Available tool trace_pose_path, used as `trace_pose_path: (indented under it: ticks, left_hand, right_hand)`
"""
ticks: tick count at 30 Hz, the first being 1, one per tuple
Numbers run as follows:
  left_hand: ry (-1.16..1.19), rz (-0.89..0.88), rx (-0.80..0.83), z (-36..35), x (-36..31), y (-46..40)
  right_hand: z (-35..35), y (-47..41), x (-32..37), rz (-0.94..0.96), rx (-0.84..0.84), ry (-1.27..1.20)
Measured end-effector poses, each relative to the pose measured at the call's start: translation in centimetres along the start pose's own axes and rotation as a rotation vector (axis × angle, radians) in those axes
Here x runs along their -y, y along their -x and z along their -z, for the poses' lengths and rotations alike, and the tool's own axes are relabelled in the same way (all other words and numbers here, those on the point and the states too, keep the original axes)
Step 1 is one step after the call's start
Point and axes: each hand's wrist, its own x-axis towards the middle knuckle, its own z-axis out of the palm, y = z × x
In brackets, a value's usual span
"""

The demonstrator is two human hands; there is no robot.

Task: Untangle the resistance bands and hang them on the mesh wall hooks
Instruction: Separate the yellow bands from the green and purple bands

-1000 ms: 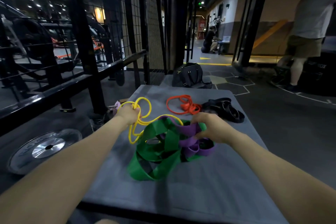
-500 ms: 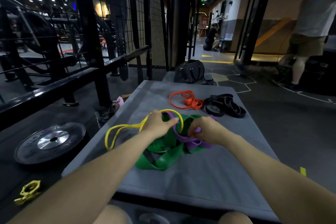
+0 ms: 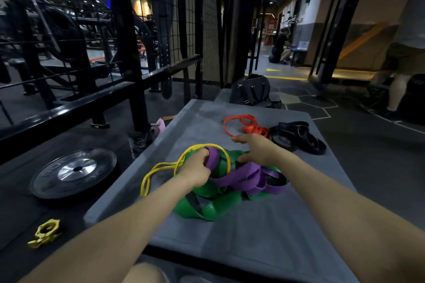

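Tangle of three bands sits mid-counter point(image 3: 230, 241): a wide green band point(image 3: 213, 210) at the bottom, a purple band point(image 3: 243, 173) looped over it, a thin yellow band point(image 3: 161, 166) trailing out toward 9 o'clock. Left hand point(image 3: 197, 167) has its fingers curled round a purple loop at the top of the knot, with the yellow arc passing close beside. Right hand point(image 3: 257, 148) hovers at 1 o'clock of the pile, fingers spread and relaxed, holding nothing.

An orange band point(image 3: 243, 125) and a heap of black bands point(image 3: 296, 136) lie apart at the counter's far end, around 12 to 1 o'clock. The mesh wall point(image 3: 190, 18) stands beyond at 11 o'clock; no hooks can be made out.

Judgement: the step is freeing one band from the knot. Best to pin the green with the right hand, then draw the purple loop slowly, following it through rather than yanking, which would tighten the yellow round it.
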Motion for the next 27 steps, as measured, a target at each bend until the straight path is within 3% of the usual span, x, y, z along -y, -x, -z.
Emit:
trace_pose_path:
  ticks: [4,12,19,22,27]
  left_hand:
    - [-0.004,0.003,0.053,1.0,1.4,-0.3]
    - [0.137,0.007,0.132,1.9,3.5,-0.8]
    - [0.329,0.074,0.078,1.7,0.3,0.2]
    - [0.155,0.031,-0.026,1.1,-1.2,0.0]
    - [0.055,0.046,-0.105,2.0,-2.7,0.1]
  right_hand:
    - [-0.6,-1.8,1.1,0.041,0.220,0.009]
    - [-1.7,-2.8,2.4,0.112,0.365,0.080]
    - [-2.8,-2.6,2.9,0.058,0.250,0.028]
    - [-1.7,-1.7,3.0,0.055,0.196,-0.005]
    - [0.2,-0.4,2.4,0.031,0.129,-0.070]
